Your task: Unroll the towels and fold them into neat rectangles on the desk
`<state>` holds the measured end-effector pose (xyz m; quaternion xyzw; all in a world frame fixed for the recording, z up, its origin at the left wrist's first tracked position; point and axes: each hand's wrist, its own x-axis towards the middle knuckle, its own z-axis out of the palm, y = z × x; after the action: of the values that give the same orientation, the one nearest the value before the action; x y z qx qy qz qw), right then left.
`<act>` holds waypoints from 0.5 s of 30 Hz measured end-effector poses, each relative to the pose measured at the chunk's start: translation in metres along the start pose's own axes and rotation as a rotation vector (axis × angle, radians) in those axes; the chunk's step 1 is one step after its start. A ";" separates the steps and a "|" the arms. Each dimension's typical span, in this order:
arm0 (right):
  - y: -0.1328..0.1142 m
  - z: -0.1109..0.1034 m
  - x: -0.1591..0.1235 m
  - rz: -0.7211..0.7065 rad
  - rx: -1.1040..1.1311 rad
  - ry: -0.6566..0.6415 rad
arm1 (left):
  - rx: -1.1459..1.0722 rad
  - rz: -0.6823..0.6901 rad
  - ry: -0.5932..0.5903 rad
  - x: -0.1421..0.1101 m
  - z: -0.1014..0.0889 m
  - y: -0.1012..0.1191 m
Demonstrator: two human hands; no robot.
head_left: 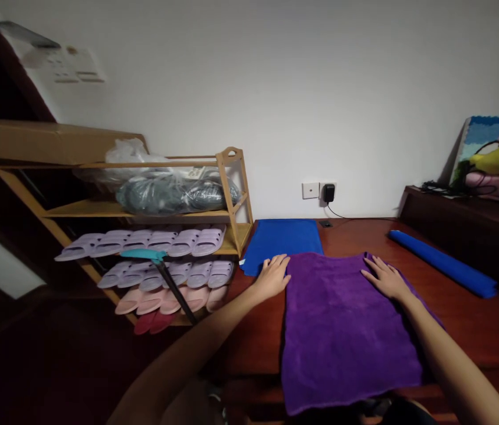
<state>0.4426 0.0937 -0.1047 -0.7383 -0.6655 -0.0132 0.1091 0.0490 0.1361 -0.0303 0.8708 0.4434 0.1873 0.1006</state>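
Observation:
A purple towel [347,330] lies spread over the reddish-brown wooden tabletop, its near edge hanging past the table's front. My left hand [271,276] rests at the towel's far left corner, fingers stretched out and touching its edge. On the far right corner lies my right hand [386,278], flat with the fingers apart. Behind my left hand a folded blue cloth [282,239] lies flat, partly covered by the towel's far edge. To the right, a rolled or narrowly folded blue cloth [442,262] lies slantwise on the table.
Left of the table stands a wooden shoe rack [236,200] with several slippers [207,241] and plastic-wrapped bundles [179,192]. A turquoise-topped handle [143,255] rises before it. A black charger [328,192] is plugged into the wall. A raised ledge [466,218] holds a picture and cables.

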 end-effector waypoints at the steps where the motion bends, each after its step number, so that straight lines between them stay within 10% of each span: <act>1: 0.000 0.000 0.000 -0.001 -0.006 -0.002 | -0.064 -0.015 -0.013 0.013 0.001 0.000; 8: 0.001 0.002 0.002 -0.008 -0.015 -0.002 | -0.370 0.015 -0.223 0.090 0.007 0.012; 15: 0.001 0.000 0.004 -0.011 -0.021 0.002 | -0.537 -0.053 -0.466 0.109 0.004 0.022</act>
<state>0.4445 0.0977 -0.1039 -0.7358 -0.6691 -0.0213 0.1020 0.1251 0.2114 -0.0007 0.8209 0.3658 0.0908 0.4290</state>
